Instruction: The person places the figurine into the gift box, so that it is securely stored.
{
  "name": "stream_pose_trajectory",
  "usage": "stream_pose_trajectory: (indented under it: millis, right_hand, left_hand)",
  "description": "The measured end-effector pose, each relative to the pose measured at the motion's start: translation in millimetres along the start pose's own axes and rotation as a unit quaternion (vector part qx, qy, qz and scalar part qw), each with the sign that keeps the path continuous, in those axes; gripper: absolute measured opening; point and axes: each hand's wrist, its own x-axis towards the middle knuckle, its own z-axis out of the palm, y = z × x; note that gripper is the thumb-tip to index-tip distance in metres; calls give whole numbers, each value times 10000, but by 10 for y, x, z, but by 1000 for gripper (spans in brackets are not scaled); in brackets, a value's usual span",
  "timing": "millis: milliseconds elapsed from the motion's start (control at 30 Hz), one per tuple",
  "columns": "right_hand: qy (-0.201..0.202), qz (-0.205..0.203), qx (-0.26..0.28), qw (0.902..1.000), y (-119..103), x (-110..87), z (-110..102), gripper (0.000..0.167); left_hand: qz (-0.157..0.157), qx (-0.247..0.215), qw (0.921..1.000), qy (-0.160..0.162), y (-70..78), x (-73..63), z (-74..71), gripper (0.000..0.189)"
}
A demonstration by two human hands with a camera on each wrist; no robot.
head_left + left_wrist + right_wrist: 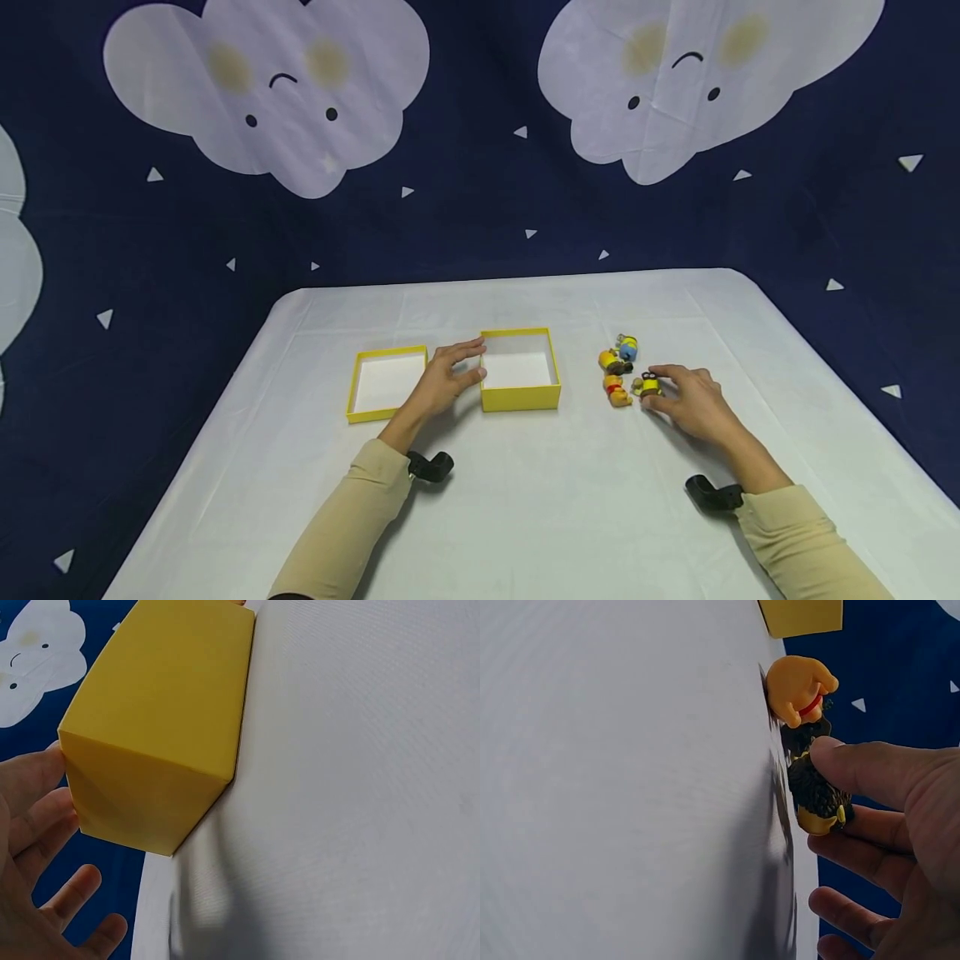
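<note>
My left hand [444,385] touches the left side of an open yellow box [521,399] with its fingers, thumb at the near part of that side. In the left wrist view the fingers [36,774] reach the edge of the box [157,697] and stay fairly straight. My right hand [699,406] pinches a small yellow-and-black toy figure [649,384] between thumb and fingers. The right wrist view shows the thumb [855,766] on the figure's dark, rough part [816,787]. Left of it lies an orange bear figure with a red band [615,390].
A yellow-rimmed box lid [363,416] lies inside up, left of the box. Beyond the bear are another yellow-and-dark figure [611,361] and a blue-and-yellow figure [627,347]. White cloth covers the table [525,508]; a dark blue cloud-patterned curtain [480,167] hangs behind.
</note>
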Motion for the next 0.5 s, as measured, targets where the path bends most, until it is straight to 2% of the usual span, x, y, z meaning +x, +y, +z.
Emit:
stream_pose_trajectory:
  millis: [500]
  right_hand:
    - [149, -139, 95, 9997, -76, -33, -74, 58]
  left_hand:
    - [-50, -48, 10000, 7, -5, -18, 10, 45]
